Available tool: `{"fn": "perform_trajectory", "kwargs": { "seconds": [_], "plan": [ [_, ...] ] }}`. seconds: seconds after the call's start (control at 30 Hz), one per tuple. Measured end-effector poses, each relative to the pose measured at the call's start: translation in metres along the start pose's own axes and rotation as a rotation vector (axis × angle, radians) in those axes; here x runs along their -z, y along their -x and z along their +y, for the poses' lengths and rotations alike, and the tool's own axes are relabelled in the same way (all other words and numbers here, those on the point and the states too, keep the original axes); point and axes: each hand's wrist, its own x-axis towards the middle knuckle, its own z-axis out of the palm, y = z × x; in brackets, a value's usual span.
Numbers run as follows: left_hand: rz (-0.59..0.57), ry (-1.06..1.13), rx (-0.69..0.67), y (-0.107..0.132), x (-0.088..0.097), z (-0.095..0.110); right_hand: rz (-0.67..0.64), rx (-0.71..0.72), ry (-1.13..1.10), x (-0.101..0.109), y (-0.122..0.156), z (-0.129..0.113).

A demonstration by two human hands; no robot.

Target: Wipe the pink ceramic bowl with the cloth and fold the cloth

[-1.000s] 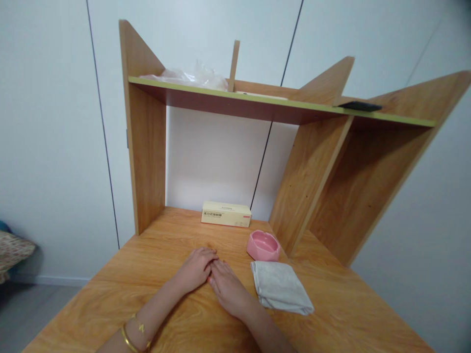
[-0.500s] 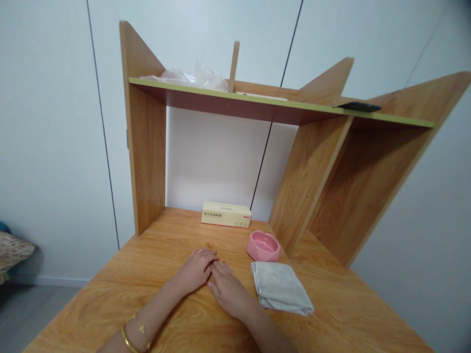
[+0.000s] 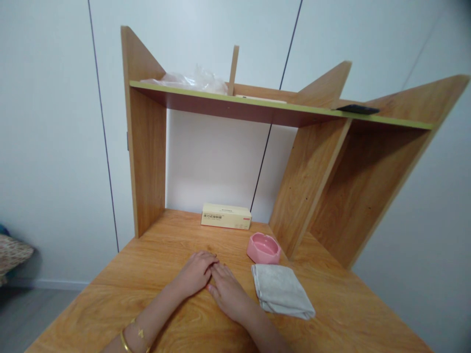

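My left hand (image 3: 197,272) rests on the wooden desk (image 3: 132,279), its fingers lying loosely over toward the other hand. Touching it at the fingertips is my right hand (image 3: 228,290), which lies flat with its fingers stretched out. Neither hand holds anything. To the right of my right hand lies a folded grey cloth (image 3: 282,290). Just behind the cloth stands a pink faceted bowl (image 3: 263,249), its inside showing pink. Farther back, a long cream box (image 3: 226,217) with printed lettering sits near the wall.
A wooden shelf unit (image 3: 149,162) rises from the back of the desk, with an upright divider (image 3: 312,181) at right. On its upper shelf lie a clear plastic bag (image 3: 198,81) and a flat black object (image 3: 358,109). Patterned fabric (image 3: 14,252) shows at far left.
The view has shifted very slightly, so everything sits a little lower in the picture. My hands stay together in the same place on the desk.
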Motion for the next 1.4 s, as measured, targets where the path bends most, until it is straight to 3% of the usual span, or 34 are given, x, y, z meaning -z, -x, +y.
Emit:
{"fn": "perform_trajectory", "kwargs": {
  "seconds": [0.4,0.53,0.63,0.73,0.8,0.9,1.03,1.17,1.27,1.4],
  "plan": [
    [0.012,-0.003,0.010,0.000,0.000,0.001,0.029,0.003,-0.012,-0.003,0.001,0.000],
    [0.141,0.000,0.062,-0.001,0.002,0.007,0.188,0.008,-0.008,0.007,-0.004,0.002],
    [0.166,-0.005,0.102,-0.001,0.007,0.013,0.372,-0.166,0.114,0.036,-0.008,0.011],
    [0.086,-0.050,0.106,-0.001,0.013,0.020,0.434,-0.485,0.314,0.077,-0.007,0.031],
    [0.052,-0.066,0.084,0.000,0.014,0.027,0.314,-0.737,0.370,0.101,-0.003,0.049],
    [0.011,-0.082,0.014,0.003,0.014,0.038,0.229,-0.850,0.371,0.120,0.002,0.079],
    [-0.064,-0.150,-0.075,0.005,0.011,0.047,0.138,-0.872,0.341,0.122,0.003,0.108],
    [-0.109,-0.175,-0.084,0.006,0.008,0.048,0.115,-0.859,0.307,0.120,0.001,0.118],
    [-0.126,-0.172,-0.080,0.006,0.007,0.047,0.128,-0.800,0.267,0.118,-0.006,0.110],
    [-0.146,-0.149,-0.078,0.006,0.006,0.045,0.145,-0.668,0.190,0.100,-0.033,0.077]
  ]
}}
